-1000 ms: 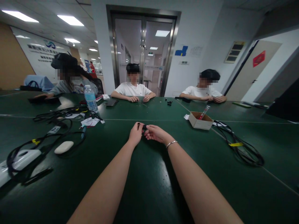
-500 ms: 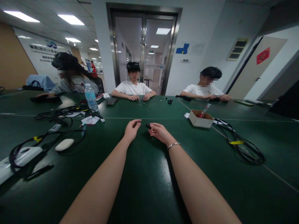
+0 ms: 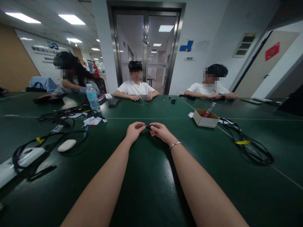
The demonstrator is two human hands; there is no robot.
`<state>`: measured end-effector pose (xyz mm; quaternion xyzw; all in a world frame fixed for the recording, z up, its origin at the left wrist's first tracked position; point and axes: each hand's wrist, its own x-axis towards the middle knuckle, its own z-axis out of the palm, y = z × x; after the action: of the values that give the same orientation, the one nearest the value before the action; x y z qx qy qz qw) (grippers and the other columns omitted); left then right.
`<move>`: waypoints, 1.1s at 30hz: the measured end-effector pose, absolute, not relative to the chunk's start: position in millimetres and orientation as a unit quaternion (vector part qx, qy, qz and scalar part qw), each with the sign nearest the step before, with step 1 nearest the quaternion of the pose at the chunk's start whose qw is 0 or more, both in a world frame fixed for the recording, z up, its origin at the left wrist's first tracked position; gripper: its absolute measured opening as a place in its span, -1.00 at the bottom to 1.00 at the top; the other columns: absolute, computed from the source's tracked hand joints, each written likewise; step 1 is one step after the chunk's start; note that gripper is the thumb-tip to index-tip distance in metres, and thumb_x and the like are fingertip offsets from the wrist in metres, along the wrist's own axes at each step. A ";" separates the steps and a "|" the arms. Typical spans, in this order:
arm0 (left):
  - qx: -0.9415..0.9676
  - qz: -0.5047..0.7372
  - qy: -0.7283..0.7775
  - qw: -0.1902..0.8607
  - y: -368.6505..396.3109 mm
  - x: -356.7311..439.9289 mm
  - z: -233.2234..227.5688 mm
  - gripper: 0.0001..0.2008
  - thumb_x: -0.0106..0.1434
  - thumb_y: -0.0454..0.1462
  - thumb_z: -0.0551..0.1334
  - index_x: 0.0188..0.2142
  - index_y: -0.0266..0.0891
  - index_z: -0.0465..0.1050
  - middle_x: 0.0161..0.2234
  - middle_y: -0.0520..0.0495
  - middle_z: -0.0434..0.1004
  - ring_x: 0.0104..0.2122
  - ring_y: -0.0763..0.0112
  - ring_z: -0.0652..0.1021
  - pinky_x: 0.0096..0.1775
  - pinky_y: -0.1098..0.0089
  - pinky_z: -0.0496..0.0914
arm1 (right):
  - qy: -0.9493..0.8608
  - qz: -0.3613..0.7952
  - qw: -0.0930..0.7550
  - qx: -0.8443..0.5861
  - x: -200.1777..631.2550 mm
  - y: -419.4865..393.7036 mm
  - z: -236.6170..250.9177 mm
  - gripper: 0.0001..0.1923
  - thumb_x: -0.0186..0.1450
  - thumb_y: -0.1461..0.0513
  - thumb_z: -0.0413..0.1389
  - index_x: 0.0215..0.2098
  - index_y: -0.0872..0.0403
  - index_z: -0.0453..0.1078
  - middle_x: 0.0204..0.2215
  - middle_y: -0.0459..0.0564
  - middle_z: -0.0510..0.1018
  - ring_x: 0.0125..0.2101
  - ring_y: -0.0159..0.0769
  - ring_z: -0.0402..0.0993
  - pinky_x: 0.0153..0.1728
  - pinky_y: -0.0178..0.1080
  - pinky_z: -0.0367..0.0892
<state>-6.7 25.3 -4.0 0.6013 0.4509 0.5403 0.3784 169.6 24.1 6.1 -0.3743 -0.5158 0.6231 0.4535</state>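
A small, short black piece (image 3: 148,126) is held between my two hands above the middle of the green table (image 3: 146,176). Thumb and fingers of my right hand (image 3: 161,131), the one with a silver bangle (image 3: 175,145) at its wrist, pinch the right part. My left hand (image 3: 134,131) is closed too, its fingertips meeting at the left end of the piece. Something thin and pale shows at those fingertips, too small to make out. The exact kind of the black piece cannot be told.
To the left lie tangled black cables (image 3: 52,135), a white mouse (image 3: 67,145), a white power strip (image 3: 23,160) and a water bottle (image 3: 92,99). A small cardboard box (image 3: 205,119) and a coiled cable (image 3: 251,148) are at right. Three people sit across the table.
My left fingers have come together and moved right, so they now meet the left end of the black piece. My right hand has hardly moved. The view has shifted slightly.
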 end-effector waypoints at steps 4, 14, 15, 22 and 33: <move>0.599 0.533 0.441 0.404 23.7 -5.6 -3.2 -0.75 -0.03 -0.25 0.36 -0.32 -0.30 0.50 -0.33 -0.16 0.57 -0.29 0.29 0.55 -0.14 0.26 0.39 | -0.531 0.623 0.446 -0.362 171.1 24.1 5.1 -0.81 0.21 0.36 0.17 -0.19 0.19 0.33 -0.61 -0.09 0.43 -0.60 -0.46 0.38 -0.55 -0.41 0.34; 0.625 0.477 0.469 0.401 22.8 -9.4 -0.6 -0.69 0.03 -0.08 0.29 -0.38 -0.30 0.51 -0.48 -0.09 0.53 -0.48 0.40 0.49 -0.39 0.40 0.34 | -0.562 0.607 0.418 -0.375 172.1 24.1 6.3 -0.83 0.23 0.38 0.12 -0.19 0.18 0.34 -0.63 -0.12 0.41 -0.63 -0.47 0.34 -0.57 -0.42 0.33; 0.629 0.472 0.472 0.397 23.2 -10.1 -1.0 -0.69 0.04 -0.07 0.28 -0.38 -0.30 0.51 -0.48 -0.09 0.53 -0.49 0.40 0.48 -0.40 0.40 0.33 | -0.563 0.604 0.417 -0.379 171.8 24.3 6.2 -0.83 0.23 0.39 0.12 -0.18 0.18 0.34 -0.64 -0.12 0.41 -0.63 -0.47 0.34 -0.58 -0.42 0.33; 0.651 0.443 0.501 0.359 25.4 -12.3 -5.4 -0.60 0.09 0.03 0.20 -0.41 -0.29 0.49 -0.48 -0.09 0.53 -0.49 0.40 0.47 -0.44 0.43 0.29 | -0.565 0.603 0.422 -0.373 171.5 24.2 6.0 -0.83 0.22 0.37 0.14 -0.19 0.18 0.35 -0.64 -0.13 0.41 -0.64 -0.48 0.33 -0.58 -0.42 0.33; 0.668 0.417 0.532 0.311 21.0 -11.0 0.2 -0.54 0.11 0.09 0.13 -0.49 -0.29 0.47 -0.56 -0.04 0.46 -0.56 0.43 0.41 -0.46 0.42 0.24 | -0.570 0.602 0.418 -0.371 172.2 25.2 5.3 -0.80 0.20 0.34 0.18 -0.19 0.18 0.37 -0.63 -0.12 0.42 -0.63 -0.47 0.34 -0.59 -0.41 0.33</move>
<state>-11.0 21.0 0.2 0.6682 0.5321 0.4171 0.3105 172.2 25.2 5.3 -0.3708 -0.5703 0.6021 0.4180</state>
